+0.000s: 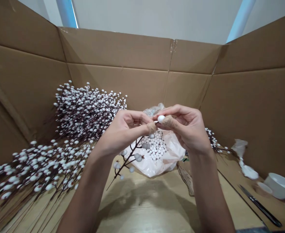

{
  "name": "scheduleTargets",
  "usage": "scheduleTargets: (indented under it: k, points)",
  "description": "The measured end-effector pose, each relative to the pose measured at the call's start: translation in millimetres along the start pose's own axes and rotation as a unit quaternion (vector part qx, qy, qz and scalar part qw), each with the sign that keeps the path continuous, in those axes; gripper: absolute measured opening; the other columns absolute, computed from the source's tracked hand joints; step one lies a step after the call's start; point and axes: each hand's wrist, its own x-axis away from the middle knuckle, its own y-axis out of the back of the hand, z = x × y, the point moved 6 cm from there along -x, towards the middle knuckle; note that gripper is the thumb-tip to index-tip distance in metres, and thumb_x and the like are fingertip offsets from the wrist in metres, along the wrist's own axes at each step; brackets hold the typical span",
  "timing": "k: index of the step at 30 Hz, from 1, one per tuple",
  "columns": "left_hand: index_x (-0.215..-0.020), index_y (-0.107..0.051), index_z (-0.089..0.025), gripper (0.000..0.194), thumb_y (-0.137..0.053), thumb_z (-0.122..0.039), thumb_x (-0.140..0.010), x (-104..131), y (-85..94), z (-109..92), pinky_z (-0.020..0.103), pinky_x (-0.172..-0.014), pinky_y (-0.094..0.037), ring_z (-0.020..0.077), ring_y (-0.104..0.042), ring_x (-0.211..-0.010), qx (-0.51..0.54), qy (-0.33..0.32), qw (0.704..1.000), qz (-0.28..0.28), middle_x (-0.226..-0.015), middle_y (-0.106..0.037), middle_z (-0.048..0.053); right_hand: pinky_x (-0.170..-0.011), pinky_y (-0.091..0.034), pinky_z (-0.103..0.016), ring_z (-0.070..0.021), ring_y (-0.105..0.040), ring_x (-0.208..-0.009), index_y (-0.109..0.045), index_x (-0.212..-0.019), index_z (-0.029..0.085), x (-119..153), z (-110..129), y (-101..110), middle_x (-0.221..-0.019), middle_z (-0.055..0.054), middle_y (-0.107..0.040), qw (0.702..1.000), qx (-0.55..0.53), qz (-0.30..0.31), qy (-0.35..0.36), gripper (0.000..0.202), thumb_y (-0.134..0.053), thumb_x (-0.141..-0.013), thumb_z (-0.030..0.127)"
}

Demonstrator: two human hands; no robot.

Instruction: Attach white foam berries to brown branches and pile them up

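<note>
Left of the plastic bag (152,170), white-berry stems (84,111) reach the cardboard wall (140,84). Above the bag, the left hand (123,131) pinches a berry branch (138,157); the right hand (190,129) pinches a white berry (161,118) at its tip. Tabletop (142,207) stretches nearward from the bag.

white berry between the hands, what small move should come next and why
Probably a gentle push of the berry toward the left hand, to seat it: the right hand holds it at a dark twig end, and the branch below the left hand already bears other berries. How far on it sits is hidden.
</note>
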Motion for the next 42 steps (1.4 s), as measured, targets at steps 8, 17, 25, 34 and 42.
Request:
scheduleTargets:
  k: [8,17,25,34,42]
  points:
    - [-0.058,-0.067,-0.015,0.010,-0.068,-0.017,-0.067,0,0.1,-1,0.021,-0.053,-0.044,0.0104,-0.055,-0.055,-0.012,-0.004,1.000,-0.007,-0.057,-0.062,0.000,-0.065,-0.059,-0.028,-0.0140,-0.068,-0.072,-0.072,-0.077,0.020,0,-4,0,-0.080,-0.002,-0.072,1.000,0.020,-0.014,0.008,0.004,-0.071,-0.074,0.017]
    - [-0.059,-0.069,-0.015,0.007,-0.067,-0.015,-0.066,1,3.0,-2,0.022,-0.052,-0.044,0.0122,-0.056,-0.056,-0.041,0.005,0.999,-0.028,-0.057,-0.063,0.001,-0.065,-0.058,-0.027,-0.0138,-0.067,-0.074,-0.072,-0.075,0.020,-2,-8,-3,-0.081,-0.002,-0.071,1.000,0.013,-0.004,0.016,0.006,-0.071,-0.073,0.015]
    - [-0.072,-0.074,-0.015,0.007,-0.070,-0.020,-0.069,1,2.1,3,0.026,-0.064,-0.052,0.0175,-0.066,-0.071,-0.012,0.027,0.999,0.016,-0.072,-0.072,0.005,-0.061,-0.057,-0.026,-0.0131,-0.067,-0.071,-0.071,-0.071,0.022,-5,-14,3,-0.079,0.000,-0.072,1.000,-0.007,-0.017,-0.022,0.005,-0.075,-0.070,0.024]
    - [-0.065,-0.073,-0.014,0.008,-0.067,-0.018,-0.069,1,1.8,0,0.026,-0.059,-0.050,0.0169,-0.064,-0.065,-0.049,0.020,0.999,-0.008,-0.068,-0.071,0.005,-0.066,-0.058,-0.027,-0.0137,-0.068,-0.073,-0.071,-0.073,0.022,-5,-16,2,-0.078,0.000,-0.073,0.999,-0.026,-0.009,-0.038,0.005,-0.075,-0.070,0.025]
    - [-0.060,-0.071,-0.015,0.011,-0.065,-0.017,-0.069,2,-0.8,-2,0.024,-0.057,-0.047,0.0152,-0.061,-0.063,-0.047,-0.007,0.999,-0.024,-0.063,-0.068,0.003,-0.061,-0.056,-0.027,-0.0130,-0.066,-0.068,-0.072,-0.069,0.023,-6,-15,2,-0.076,0.000,-0.072,0.999,-0.016,-0.021,-0.029,0.008,-0.077,-0.066,0.027]
